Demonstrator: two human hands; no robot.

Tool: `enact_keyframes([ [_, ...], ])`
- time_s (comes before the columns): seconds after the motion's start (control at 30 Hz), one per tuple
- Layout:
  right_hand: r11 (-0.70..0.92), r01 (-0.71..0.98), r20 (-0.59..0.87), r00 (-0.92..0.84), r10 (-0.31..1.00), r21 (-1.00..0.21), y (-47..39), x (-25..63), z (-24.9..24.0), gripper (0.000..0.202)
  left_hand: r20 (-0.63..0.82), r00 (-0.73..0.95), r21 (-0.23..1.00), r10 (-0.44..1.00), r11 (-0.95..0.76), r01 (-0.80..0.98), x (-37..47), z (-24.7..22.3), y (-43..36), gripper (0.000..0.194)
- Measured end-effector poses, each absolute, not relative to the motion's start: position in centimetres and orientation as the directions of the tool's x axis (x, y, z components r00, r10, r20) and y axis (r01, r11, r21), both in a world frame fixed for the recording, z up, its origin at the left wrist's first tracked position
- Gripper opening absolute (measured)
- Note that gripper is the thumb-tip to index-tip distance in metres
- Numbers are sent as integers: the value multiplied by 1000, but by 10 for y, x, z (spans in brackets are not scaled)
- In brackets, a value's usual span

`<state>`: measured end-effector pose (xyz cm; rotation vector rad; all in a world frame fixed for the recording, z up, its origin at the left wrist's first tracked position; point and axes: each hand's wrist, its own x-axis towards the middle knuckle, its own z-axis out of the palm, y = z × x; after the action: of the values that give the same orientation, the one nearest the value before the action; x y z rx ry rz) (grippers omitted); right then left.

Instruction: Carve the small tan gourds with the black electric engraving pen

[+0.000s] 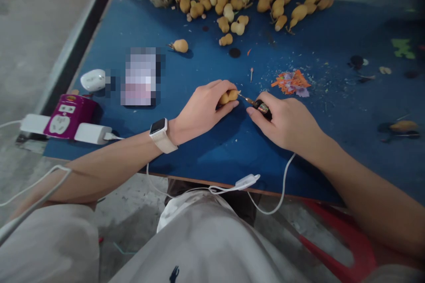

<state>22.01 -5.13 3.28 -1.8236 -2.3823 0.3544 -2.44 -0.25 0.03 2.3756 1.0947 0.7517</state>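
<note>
My left hand [207, 105] is closed around a small yellow-tan gourd [228, 97], fingers over its far side and thumb along the near side. In my right hand [285, 119] is a corded engraving pen [263, 108] with a dark handle and thin metal tip. The tip points left and meets, or almost meets, the gourd's right end; exact contact is too small to tell. A white cord [286, 177] runs from beneath the right hand over the table edge. Beyond the hands lies a small pink-tipped bit [251, 74].
Several gourds [229, 2] are heaped along the back. Orange and purple scraps [294, 83] lie to the right among pale shavings. At left are a blurred-out phone-like object [139, 77], a white earbud case [93, 80] and a purple power socket [70, 116]. An inline switch [247, 181] hangs near the front edge.
</note>
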Motion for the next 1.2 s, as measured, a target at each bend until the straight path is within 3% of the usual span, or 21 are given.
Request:
enact_keyframes([
  [1.2,246,929,-45,-269,962,-276,-50,221,35,26,245,535,603,808,-559,569,-23,3,-5,18],
])
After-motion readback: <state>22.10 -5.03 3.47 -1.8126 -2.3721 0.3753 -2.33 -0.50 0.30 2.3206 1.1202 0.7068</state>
